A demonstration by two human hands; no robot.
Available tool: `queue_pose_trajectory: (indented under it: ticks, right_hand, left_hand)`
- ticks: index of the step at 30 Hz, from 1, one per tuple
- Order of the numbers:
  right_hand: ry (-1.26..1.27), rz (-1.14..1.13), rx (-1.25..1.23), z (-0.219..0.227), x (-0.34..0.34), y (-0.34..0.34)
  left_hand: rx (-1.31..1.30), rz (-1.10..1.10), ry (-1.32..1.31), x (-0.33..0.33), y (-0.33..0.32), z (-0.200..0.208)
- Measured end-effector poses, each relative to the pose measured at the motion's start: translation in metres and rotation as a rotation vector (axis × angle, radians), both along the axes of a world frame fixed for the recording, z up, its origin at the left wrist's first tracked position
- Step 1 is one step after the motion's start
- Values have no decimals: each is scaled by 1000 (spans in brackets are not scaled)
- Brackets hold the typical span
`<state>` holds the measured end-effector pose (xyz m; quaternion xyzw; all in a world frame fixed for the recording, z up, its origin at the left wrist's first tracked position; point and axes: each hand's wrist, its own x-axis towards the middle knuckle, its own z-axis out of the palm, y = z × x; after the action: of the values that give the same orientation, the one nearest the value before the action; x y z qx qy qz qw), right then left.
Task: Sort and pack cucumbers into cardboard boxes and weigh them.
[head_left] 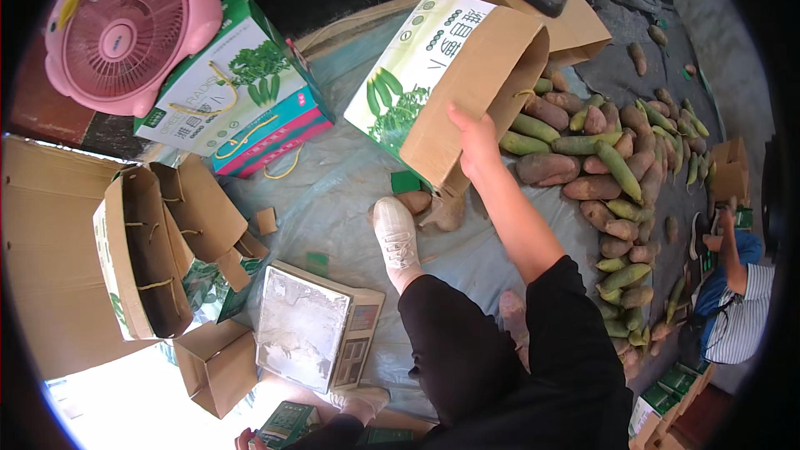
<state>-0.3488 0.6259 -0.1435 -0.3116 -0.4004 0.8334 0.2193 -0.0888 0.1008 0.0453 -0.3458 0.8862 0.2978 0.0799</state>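
Carton: white-and-green printed cardboard carton (pixel 417 75), far centre, tilted, mouth open rightward; contents hidden.
Right hand (pixel 473 140): gripping the carton's brown flap (pixel 468 79).
Left hand (pixel 247 440): near edge, cut off; grip can't be told.
Roots: long green and reddish-brown root vegetables (pixel 618 173), right.
Progress: apparently unfinished; carton opened, many roots loose.

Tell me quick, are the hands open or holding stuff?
Left hand: at the green box, mostly cut off; grip can't be told.
Right hand: closed, holding the open carton.
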Motion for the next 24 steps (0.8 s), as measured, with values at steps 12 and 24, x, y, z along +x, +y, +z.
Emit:
queue_pose_trajectory:
  ticks: [12,24]
  right_hand:
    - [-16,334,821,89,104,-12]
    - [93,741,1555,213,151,-69]
  left_hand:
    - [-341,-377,329,54,-62,-13]
    - [-391,-380,412,81,-75,-5]
